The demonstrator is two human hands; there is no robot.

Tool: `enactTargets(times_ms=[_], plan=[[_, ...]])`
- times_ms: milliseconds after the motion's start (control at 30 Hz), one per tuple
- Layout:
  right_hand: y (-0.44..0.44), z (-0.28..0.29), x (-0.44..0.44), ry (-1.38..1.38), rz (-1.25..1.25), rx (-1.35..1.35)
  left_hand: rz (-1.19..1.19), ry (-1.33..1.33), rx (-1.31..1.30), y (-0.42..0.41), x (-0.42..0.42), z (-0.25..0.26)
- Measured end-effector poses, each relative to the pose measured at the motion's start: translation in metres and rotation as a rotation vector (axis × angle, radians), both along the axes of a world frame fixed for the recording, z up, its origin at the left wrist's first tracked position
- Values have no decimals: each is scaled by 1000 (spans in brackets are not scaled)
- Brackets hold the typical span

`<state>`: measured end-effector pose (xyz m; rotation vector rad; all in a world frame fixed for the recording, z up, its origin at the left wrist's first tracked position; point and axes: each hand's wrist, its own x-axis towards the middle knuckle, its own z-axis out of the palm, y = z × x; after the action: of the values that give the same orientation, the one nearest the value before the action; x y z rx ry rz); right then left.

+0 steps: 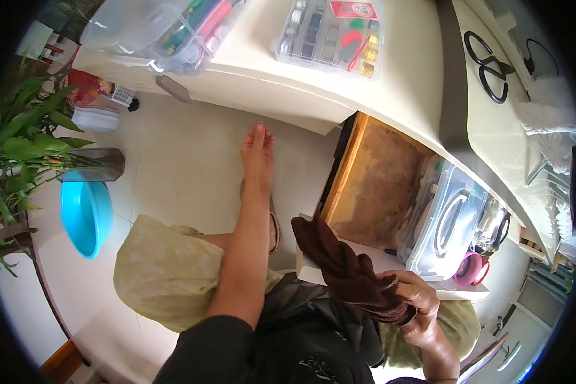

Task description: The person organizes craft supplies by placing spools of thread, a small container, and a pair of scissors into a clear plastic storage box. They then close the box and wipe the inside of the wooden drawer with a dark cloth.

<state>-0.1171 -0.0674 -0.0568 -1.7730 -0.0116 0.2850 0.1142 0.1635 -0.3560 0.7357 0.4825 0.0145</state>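
Note:
My right hand [420,307] grips one end of a bunched dark brown cloth [350,269]. The cloth stretches up and left, over the front corner of a pulled-out drawer [312,269]. My left hand [258,144] is stretched forward above the tiled floor, below the edge of the white desk [403,57]. Its fingers are curled in with the thumb against them, and nothing shows in it. Inside the drawer, the brown, stained bottom [379,177] is exposed at the far end. A clear plastic box with a handle [444,225] stands in the nearer part.
On the desk are a clear case of thread spools and bobbins [329,38], a clear storage box [173,33] and black-handled scissors [487,67]. Pink round items [470,269] sit in the drawer. Left on the floor are a blue basin [86,216] and a plant vase [96,163].

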Motion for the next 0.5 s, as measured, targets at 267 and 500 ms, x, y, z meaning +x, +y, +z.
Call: enactTargets(times_ms=[267,500], plan=[[6,6,-10,13,-44,141,-218,-609,-487,-33,-53,183],[12,3,-31,110,-141,206,-257,-607,-589,-30,-76,204]])
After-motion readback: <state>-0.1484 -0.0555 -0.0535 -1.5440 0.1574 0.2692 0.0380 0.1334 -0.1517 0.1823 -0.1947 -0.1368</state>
